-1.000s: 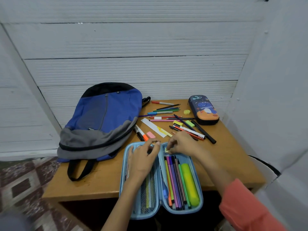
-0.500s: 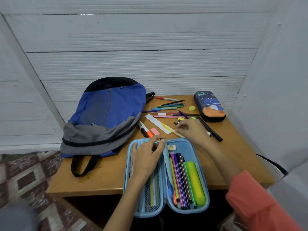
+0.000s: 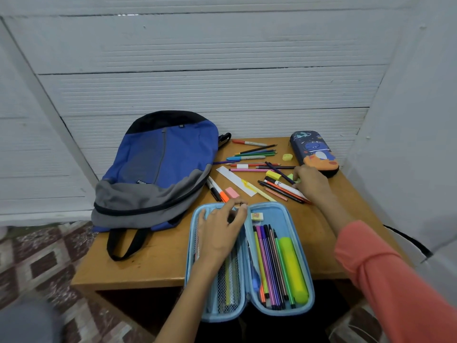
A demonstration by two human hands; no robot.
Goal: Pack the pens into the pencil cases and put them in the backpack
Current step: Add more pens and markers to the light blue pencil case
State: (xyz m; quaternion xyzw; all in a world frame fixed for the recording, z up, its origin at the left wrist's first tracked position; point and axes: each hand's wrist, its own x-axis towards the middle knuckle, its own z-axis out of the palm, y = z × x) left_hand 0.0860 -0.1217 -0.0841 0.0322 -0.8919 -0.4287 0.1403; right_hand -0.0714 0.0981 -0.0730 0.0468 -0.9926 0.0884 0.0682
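Pen-loading step: left hand [image 3: 220, 235] spread on the open pencil case [image 3: 280, 214], right hand [image 3: 312, 183] on loose pens [image 3: 279, 187] by the far-right corner of the tabletop [image 3: 153, 258], grip unclear, probably needs to pinch one next.

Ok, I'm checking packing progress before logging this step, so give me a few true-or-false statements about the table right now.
1. The light blue pencil case lies open at the table's near edge. True.
2. The dark blue pencil case is open as well. False: it is shut, at the far right corner.
3. The left hand rests on the open case's mesh half. True.
4. The right hand is inside the backpack. False: it reaches to loose pens beside the dark case; the backpack lies at the left.
5. Several pens already lie in the open case. True.
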